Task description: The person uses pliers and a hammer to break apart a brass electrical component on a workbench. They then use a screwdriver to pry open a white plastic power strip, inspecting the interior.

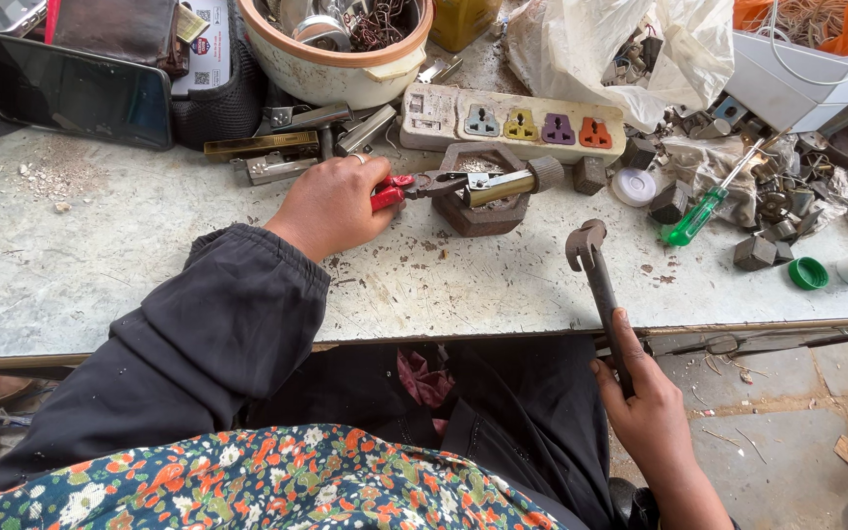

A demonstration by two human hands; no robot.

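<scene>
I see my left hand [331, 206] closed round the red-handled pliers [414, 186], whose nose pinches a small brass-coloured cylindrical fitting [507, 185] lying across the dark hexagonal metal block [483, 201]; the block seems to serve as an anvil. My right hand [645, 393] grips a rusty iron hammer-like tool [596, 280], raised off the bench edge. The worn, paint-chipped grey workbench [149, 255] is cluttered with a white multi-socket power strip [512, 123] and a green-handled screwdriver [704, 211].

I see a worn pale workbench [130, 255], paint chipped. On it: a hexagonal metal block [483, 211], white power strip [512, 126], ceramic bowl [331, 59], dark tablet [76, 90], green-handled screwdriver [704, 211], green cap [808, 273], scattered metal blocks [756, 252].
</scene>
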